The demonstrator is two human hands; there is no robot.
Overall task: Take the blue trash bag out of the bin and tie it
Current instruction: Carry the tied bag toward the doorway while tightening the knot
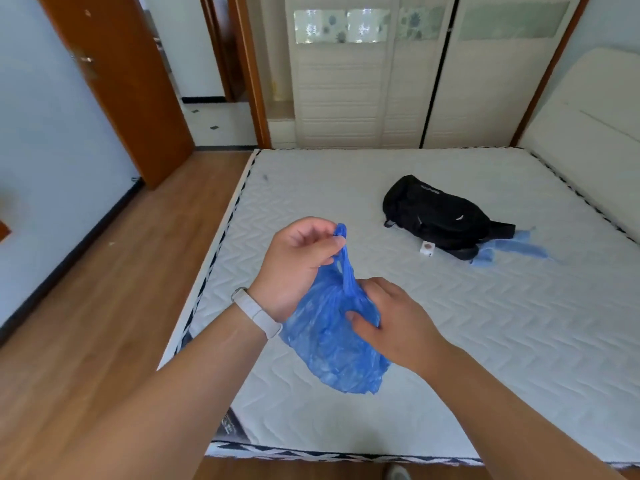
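Observation:
The blue trash bag [329, 344] hangs in the air over the near left part of the white mattress [433, 323]. My left hand [298, 261], with a white band on its wrist, pinches the bag's twisted handles at the top and pulls them upward. My right hand [388, 317] grips the bag just below, at the gathered neck, fingers pressed into the plastic. No bin is in view.
A black backpack [446, 216] lies further back on the mattress with a small white cube [427, 248] and another blue plastic bag [512, 249] beside it. Wooden floor [104, 306] runs along the left. An open brown door [117, 81] and white wardrobe [398, 81] stand behind.

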